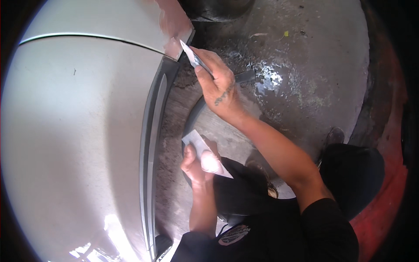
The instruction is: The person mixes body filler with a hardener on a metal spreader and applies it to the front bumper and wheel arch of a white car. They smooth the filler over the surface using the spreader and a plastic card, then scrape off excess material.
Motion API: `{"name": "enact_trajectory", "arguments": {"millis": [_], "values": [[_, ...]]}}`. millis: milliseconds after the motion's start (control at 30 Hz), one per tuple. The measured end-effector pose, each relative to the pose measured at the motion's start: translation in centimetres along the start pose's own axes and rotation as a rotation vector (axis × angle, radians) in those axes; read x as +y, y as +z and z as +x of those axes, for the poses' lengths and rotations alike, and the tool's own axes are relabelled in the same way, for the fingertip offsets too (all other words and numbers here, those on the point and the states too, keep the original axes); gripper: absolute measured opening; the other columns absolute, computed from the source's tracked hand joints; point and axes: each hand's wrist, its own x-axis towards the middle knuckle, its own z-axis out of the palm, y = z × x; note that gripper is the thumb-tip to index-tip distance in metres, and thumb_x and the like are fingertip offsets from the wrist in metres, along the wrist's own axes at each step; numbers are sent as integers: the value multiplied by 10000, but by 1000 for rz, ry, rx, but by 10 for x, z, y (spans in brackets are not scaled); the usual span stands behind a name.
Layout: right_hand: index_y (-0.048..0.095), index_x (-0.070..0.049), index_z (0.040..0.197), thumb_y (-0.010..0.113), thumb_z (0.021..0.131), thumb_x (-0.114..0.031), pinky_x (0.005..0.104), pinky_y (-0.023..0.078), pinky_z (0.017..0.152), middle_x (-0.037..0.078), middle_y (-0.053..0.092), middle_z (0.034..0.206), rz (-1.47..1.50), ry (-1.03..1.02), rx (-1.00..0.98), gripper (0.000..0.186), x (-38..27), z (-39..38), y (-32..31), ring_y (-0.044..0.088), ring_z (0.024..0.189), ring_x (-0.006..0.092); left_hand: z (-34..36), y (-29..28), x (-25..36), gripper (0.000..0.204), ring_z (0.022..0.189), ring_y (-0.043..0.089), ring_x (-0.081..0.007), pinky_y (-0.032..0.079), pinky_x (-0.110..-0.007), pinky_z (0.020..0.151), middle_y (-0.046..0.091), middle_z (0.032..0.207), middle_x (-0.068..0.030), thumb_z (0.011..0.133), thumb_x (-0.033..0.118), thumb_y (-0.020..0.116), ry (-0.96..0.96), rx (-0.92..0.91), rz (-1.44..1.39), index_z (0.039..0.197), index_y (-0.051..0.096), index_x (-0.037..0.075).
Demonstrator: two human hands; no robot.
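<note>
In my right hand (220, 83) is a putty spreader (189, 53), gripped between thumb and fingers. Its pale, putty-smeared tip is at the corner of a silver car panel (109, 17), where a patch of pink body filler (171, 22) covers the edge. Whether the tip touches the panel I cannot tell. Lower down, my left hand (193, 165) grips a flat rectangular mixing board (192, 138), thumb on top. A smooth pale pink lump of putty (211, 162) lies on the board.
A large silver car panel (74, 131) fills the left side, edged by dark trim (150, 126). Below lie a curved dark strip (195, 111) and wet concrete floor (314, 56). A dark tyre (218, 8) shows at the top. Red flooring (386, 192) runs along the right.
</note>
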Motion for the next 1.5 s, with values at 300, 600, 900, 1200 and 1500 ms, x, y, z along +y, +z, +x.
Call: {"name": "enact_trajectory", "arguments": {"millis": [300, 600, 900, 1200, 1500], "values": [[534, 12, 1395, 542, 904, 0, 457, 447, 1011, 218, 534, 1307, -151, -164, 53, 491, 3, -11, 39, 530, 1185, 417, 4, -9, 11, 289, 557, 457, -205, 381, -298, 434, 540, 845, -121, 1017, 277, 595, 79, 71, -111, 1082, 571, -4], [561, -3, 1371, 539, 886, 48, 432, 510, 926, 215, 592, 1209, -137, -155, 42, 488, -3, 13, 16, 610, 1079, 409, 4, -21, 6, 324, 561, 459, -204, 387, -303, 431, 535, 860, -113, 1024, 284, 583, 36, -16, -207, 1103, 564, -30], [619, 11, 1299, 486, 921, -23, 435, 501, 927, 239, 643, 1180, -13, 43, 95, 402, 13, 13, -3, 655, 1026, 392, 12, -9, 1, 345, 548, 463, -206, 401, -299, 416, 552, 896, -111, 1032, 281, 564, 42, -81, -112, 1144, 583, -46], [654, 58, 939, 550, 886, -167, 369, 491, 674, 162, 700, 795, 92, 301, 3, 253, -7, 41, -18, 632, 705, 195, 18, -6, -5, 339, 546, 465, -198, 403, -312, 402, 558, 883, -114, 1046, 279, 534, 85, -115, -81, 1149, 586, -40], [603, 79, 792, 569, 835, -152, 409, 459, 609, 180, 607, 655, 22, 399, -13, 238, -16, 69, -23, 569, 629, 236, 24, 13, -8, 303, 538, 444, -192, 367, -304, 410, 563, 870, -120, 1026, 272, 577, 41, -75, -78, 1056, 594, -29]]}}
